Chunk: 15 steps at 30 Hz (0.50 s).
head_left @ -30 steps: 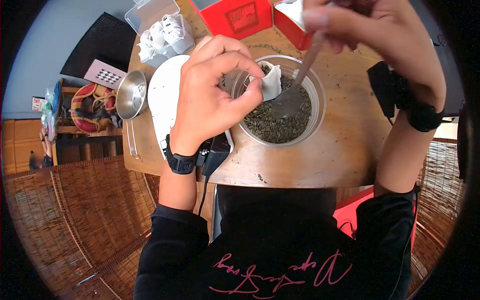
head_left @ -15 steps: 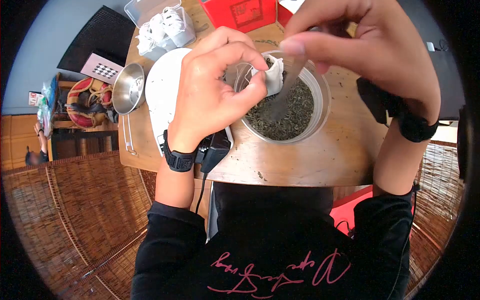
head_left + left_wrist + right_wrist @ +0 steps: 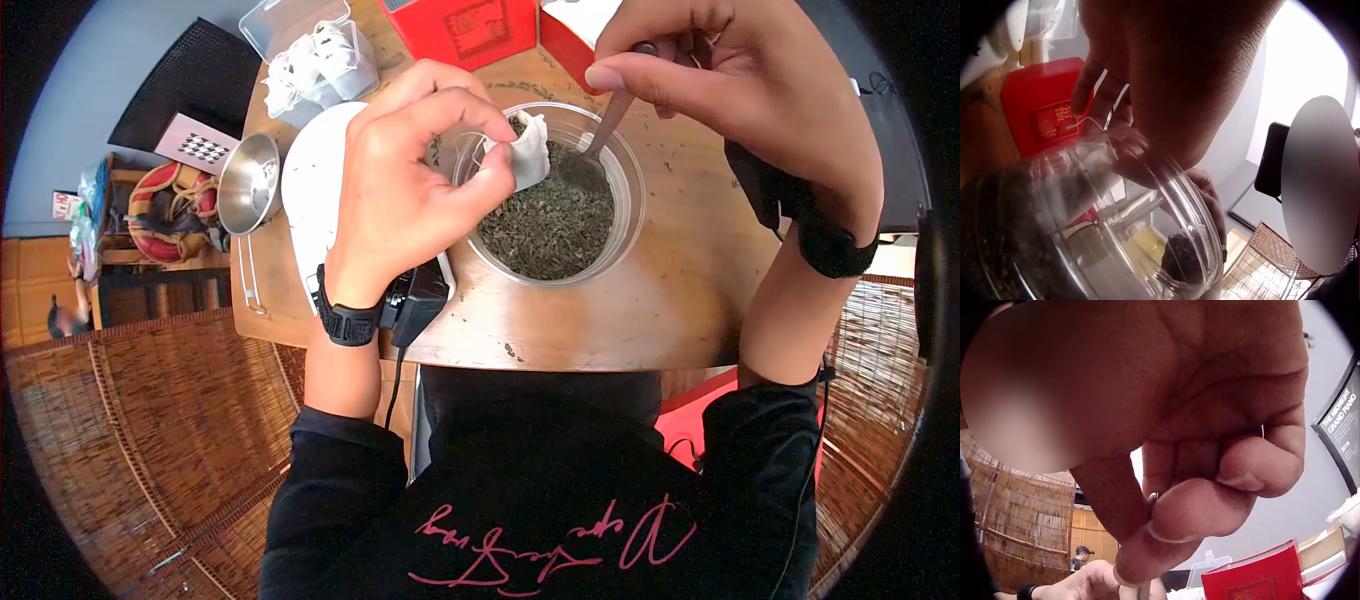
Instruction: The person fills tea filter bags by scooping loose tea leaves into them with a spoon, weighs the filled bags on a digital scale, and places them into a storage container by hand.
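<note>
My left hand (image 3: 410, 190) pinches a small white cloth pouch (image 3: 533, 160) by its rim, between thumb and forefinger. Dark dried leaves show in the pouch's mouth. It is held over the left side of a clear round plastic tub (image 3: 632, 225) part filled with dried tea leaves (image 3: 550, 235). My right hand (image 3: 740, 90) grips the handle of a metal spoon (image 3: 612, 125) above the tub's far right. The spoon's bowl rests down among the leaves. In the left wrist view the tub's clear wall (image 3: 1191, 206) covers much of the pouch.
A white flat device (image 3: 315, 190) lies under my left forearm. Beyond it are a steel pan (image 3: 248, 185) and a lidded plastic box (image 3: 345, 85) of white pouches. Red boxes (image 3: 470, 35) stand at the back. Loose leaves are scattered on the wooden table (image 3: 600, 330).
The spoon has moved away from the pouch, toward the tub's far right side, and dipped into the leaves. My left hand keeps its pinch on the pouch.
</note>
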### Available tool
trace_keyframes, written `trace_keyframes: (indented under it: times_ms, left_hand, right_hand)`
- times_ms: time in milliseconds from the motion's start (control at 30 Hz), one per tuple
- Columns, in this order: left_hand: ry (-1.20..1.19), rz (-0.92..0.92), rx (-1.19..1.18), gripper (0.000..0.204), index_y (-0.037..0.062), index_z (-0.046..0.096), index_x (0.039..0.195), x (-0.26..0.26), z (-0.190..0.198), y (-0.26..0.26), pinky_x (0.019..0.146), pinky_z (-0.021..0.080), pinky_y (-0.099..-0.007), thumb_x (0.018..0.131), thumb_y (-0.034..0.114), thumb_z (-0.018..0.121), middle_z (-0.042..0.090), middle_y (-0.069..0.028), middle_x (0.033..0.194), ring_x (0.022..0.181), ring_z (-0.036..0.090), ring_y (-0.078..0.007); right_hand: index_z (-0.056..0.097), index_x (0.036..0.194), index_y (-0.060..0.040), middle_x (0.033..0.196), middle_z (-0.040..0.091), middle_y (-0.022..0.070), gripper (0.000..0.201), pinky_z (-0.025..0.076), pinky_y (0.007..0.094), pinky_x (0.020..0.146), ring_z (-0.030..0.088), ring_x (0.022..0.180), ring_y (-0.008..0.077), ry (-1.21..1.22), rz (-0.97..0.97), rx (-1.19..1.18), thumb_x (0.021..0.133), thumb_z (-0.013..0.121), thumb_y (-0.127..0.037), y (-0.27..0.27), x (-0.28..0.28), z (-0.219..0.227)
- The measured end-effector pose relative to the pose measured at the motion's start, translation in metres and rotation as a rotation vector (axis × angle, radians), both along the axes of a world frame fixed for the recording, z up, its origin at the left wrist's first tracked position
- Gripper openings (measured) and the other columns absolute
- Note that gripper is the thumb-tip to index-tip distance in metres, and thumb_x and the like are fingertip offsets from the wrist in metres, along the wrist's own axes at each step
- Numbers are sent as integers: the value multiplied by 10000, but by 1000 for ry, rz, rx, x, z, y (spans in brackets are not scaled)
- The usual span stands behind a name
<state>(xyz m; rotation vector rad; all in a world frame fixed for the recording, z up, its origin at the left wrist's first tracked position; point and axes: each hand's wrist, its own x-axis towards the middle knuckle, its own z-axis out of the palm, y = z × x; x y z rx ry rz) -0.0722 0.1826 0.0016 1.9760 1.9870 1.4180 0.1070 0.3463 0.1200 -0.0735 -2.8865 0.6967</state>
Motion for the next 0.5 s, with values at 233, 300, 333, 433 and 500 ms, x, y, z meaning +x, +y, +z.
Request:
trace_keyframes:
  times_ms: [233, 300, 333, 433, 500]
  left_hand:
    - [24, 8, 24, 131, 46, 739, 819, 0, -2, 1, 760, 531, -332, 689, 56, 751, 694, -67, 899, 842, 687, -239]
    - [33, 22, 29, 133, 45, 740, 821, -1, -1, 3, 755, 532, -333, 689, 57, 750, 693, -69, 893, 836, 688, -241]
    - [25, 26, 22, 132, 44, 741, 820, 0, -1, 3, 752, 532, -333, 688, 55, 750, 692, -71, 887, 830, 689, -242]
    - [19, 31, 9, 131, 44, 744, 817, 0, -3, 2, 745, 532, -334, 686, 53, 747, 689, -72, 874, 822, 690, -240]
    - [25, 33, 14, 130, 45, 746, 815, 0, -1, 3, 743, 532, -333, 685, 52, 746, 687, -71, 868, 820, 691, -237]
  right_hand:
    - [764, 1014, 48, 670, 698, 61, 188, 441, 246, 518, 563, 535, 88, -177, 167, -298, 977, 711, -129, 24, -16, -24]
    - [764, 1040, 57, 729, 738, 62, 200, 478, 211, 555, 614, 589, 70, -175, 215, -444, 986, 705, -126, 26, -19, -28]
    - [764, 1040, 57, 729, 738, 62, 200, 478, 211, 555, 614, 589, 70, -173, 215, -443, 986, 705, -126, 28, -20, -29]
    - [762, 1052, 65, 745, 746, 61, 204, 488, 202, 568, 631, 613, 63, -187, 252, -517, 992, 698, -119, 31, -24, -38]
    - [766, 1063, 59, 750, 749, 48, 207, 488, 203, 570, 623, 614, 53, -205, 272, -553, 996, 697, -125, 33, -25, -39]
